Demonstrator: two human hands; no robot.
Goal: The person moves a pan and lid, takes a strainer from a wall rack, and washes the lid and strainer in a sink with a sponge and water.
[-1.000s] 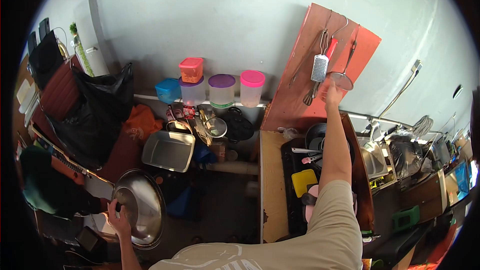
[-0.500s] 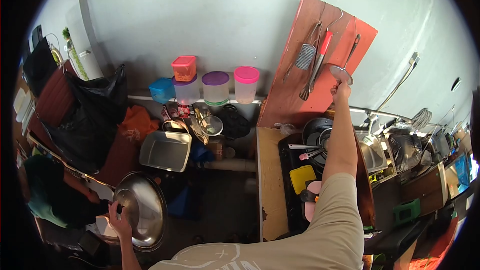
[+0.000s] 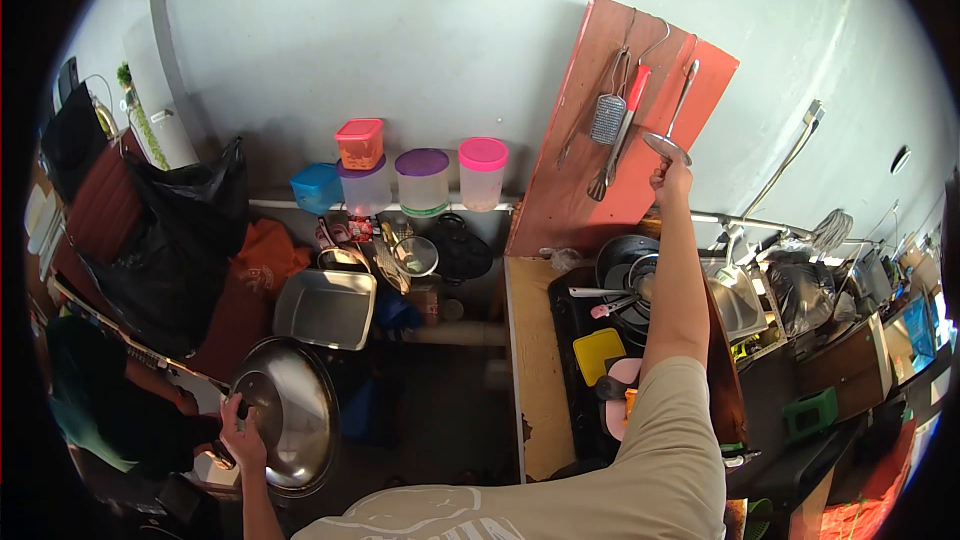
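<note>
Skimmer [image 3: 667, 148]: at 2 o'clock, grasped just under its disc by the right hand [image 3: 673, 183]; handle best steadied clear of the grater [image 3: 608, 120].
Lid [image 3: 297, 412]: towards 8 o'clock, grasped by the left hand [image 3: 243, 442]; best carried without tilting.

You are wearing a beige short-sleeved shirt [image 3: 570, 505]. Your right sleeve [image 3: 670, 420] is wide and loose, creased along its length, and ends near the elbow. On the chest of your shirt sits a white print [image 3: 492, 528]: thin curving outlines and block capitals, cut off by the lower edge. Your forearms [image 3: 680, 280], left hand [image 3: 243, 437] and right hand [image 3: 672, 183] are bare.
</note>
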